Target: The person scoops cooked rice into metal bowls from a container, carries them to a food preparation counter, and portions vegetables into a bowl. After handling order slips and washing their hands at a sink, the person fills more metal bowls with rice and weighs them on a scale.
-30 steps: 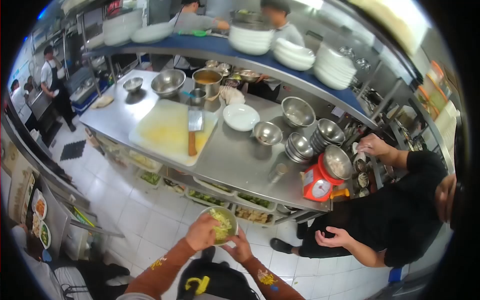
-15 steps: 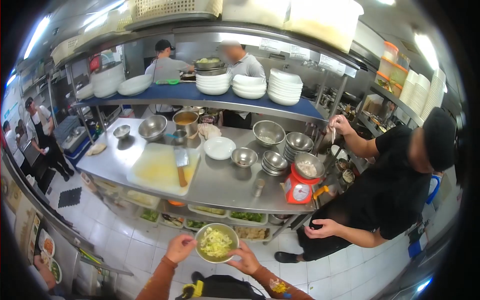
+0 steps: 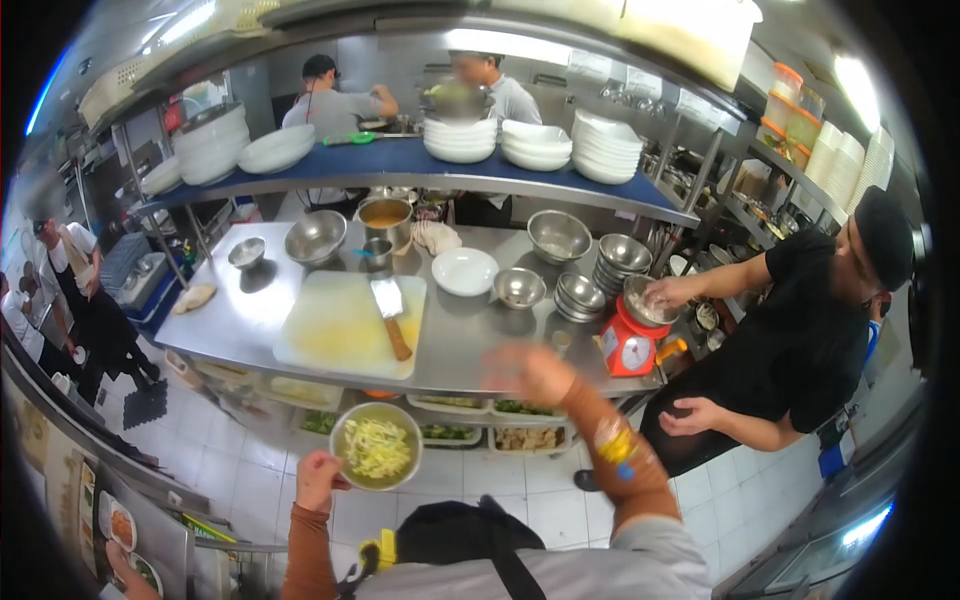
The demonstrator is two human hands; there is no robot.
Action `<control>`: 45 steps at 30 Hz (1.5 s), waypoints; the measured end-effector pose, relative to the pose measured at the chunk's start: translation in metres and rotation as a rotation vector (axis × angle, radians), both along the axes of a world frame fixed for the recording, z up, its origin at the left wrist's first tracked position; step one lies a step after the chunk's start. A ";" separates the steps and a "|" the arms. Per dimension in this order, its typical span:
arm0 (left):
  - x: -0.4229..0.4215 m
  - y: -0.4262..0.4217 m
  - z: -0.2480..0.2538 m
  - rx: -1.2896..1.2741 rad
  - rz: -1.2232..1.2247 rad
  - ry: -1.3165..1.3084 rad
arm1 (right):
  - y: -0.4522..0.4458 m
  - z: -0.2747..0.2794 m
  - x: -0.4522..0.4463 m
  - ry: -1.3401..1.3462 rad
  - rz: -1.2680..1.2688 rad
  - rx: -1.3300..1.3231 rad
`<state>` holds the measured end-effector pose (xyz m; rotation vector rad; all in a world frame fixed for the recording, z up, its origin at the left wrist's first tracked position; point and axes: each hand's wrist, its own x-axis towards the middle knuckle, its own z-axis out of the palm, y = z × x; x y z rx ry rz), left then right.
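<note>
My left hand point(image 3: 320, 480) is closed on the rim of a metal bowl point(image 3: 413, 466), held in front of the counter's edge. Chopped pale yellow-green leaves point(image 3: 375, 447), like shredded cabbage, lie inside it. Over the counter's front edge reaches my right hand point(image 3: 530, 373), smeared by motion, so its fingers cannot be read. Just beyond it stands a small shaker point(image 3: 562, 343), partly blurred. To its right is a red kitchen scale point(image 3: 630, 352) with a metal bowl on top, where a co-worker's hand point(image 3: 673, 292) dips in.
A cutting board point(image 3: 330, 335) carries a cleaver point(image 3: 390, 305). Behind are a white plate point(image 3: 465, 272), stacked metal bowls point(image 3: 579, 295) and a pot of orange-brown liquid point(image 3: 385, 217). White bowls point(image 3: 460, 140) line the shelf above. A co-worker in black point(image 3: 800, 330) stands at right.
My right hand has left the bowl and moved up and right over the counter. The left hand now holds the bowl alone, further left. The co-worker's raised hand has come down into the scale's bowl.
</note>
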<state>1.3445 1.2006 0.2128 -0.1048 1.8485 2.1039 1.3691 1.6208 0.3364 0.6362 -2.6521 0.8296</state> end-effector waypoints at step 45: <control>-0.224 0.134 -0.030 -0.016 0.088 -0.122 | 0.162 0.008 -0.272 -0.544 -0.361 -0.535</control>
